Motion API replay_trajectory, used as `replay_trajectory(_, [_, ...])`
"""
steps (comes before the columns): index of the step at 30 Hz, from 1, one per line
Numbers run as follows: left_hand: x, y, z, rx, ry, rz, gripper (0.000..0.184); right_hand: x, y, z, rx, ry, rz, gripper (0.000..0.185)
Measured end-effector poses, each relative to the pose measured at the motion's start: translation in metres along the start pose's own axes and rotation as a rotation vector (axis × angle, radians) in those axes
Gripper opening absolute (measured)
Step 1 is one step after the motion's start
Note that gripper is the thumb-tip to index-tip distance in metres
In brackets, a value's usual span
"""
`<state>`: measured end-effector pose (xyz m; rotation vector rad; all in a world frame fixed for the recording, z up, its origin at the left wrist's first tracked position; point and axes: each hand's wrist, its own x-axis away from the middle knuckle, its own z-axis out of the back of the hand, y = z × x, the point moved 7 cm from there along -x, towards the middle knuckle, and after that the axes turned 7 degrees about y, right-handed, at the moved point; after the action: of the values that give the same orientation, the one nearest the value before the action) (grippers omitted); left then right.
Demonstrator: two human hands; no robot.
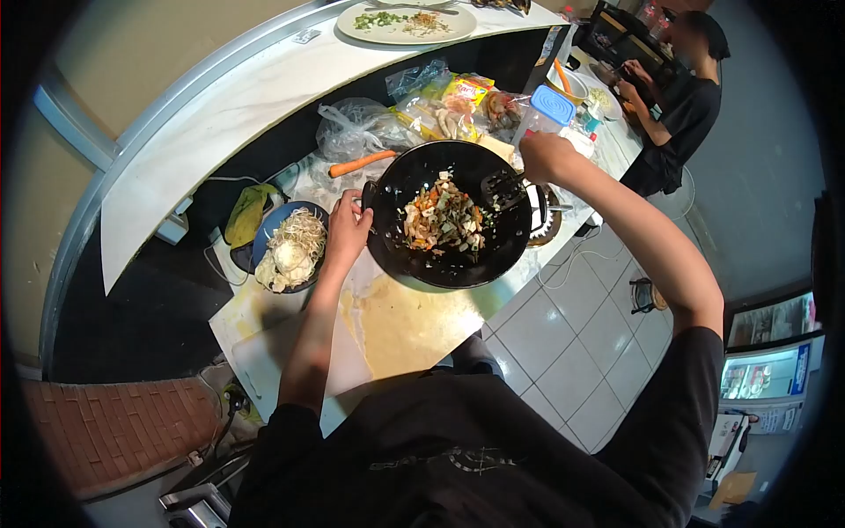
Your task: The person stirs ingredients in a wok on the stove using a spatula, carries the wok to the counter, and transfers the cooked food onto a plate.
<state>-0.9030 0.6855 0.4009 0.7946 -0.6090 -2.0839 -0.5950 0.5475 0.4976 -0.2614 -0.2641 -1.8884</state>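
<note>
A black wok [449, 273] sits on the counter in front of me, with chopped vegetables and pale pieces [444, 220] heaped in its middle. My left hand [350, 227] is closed on the wok's left side handle. In my right hand [546, 158], held above the right rim, is a black slotted spatula [503, 189]. Its head rests inside the wok, to the right of the food. My fingers hide most of the spatula's handle. To the left of my left hand is a dark blue plate [271, 220] of bean sprouts and pale florets [295, 251].
Behind the wok lie a carrot [361, 164] and plastic bags [352, 128]. A blue-lidded container [553, 104] stands beyond my right hand. An oval plate [405, 35] of chopped greens rests on the raised shelf. Another person [691, 97] works at the far right.
</note>
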Motion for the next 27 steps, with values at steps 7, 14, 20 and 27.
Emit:
replay_trajectory(7, [0.012,0.007,0.000,0.158,0.030,0.176,0.027,-0.069,-0.001,-0.106,-0.250,-0.478,0.074,0.025])
replay_trajectory(14, [0.022,0.021,0.004,0.206,0.122,0.183,0.021,-0.057,-0.005,-0.142,-0.526,-0.240,0.250,0.036])
replay_trajectory(20, [0.022,0.031,0.006,0.111,0.137,0.238,0.012,-0.050,-0.011,-0.135,-0.726,-0.137,0.334,0.038])
replay_trajectory(27, [0.025,0.017,0.011,0.059,0.230,0.280,0.013,0.033,-0.034,-0.097,-0.132,0.305,0.598,0.047])
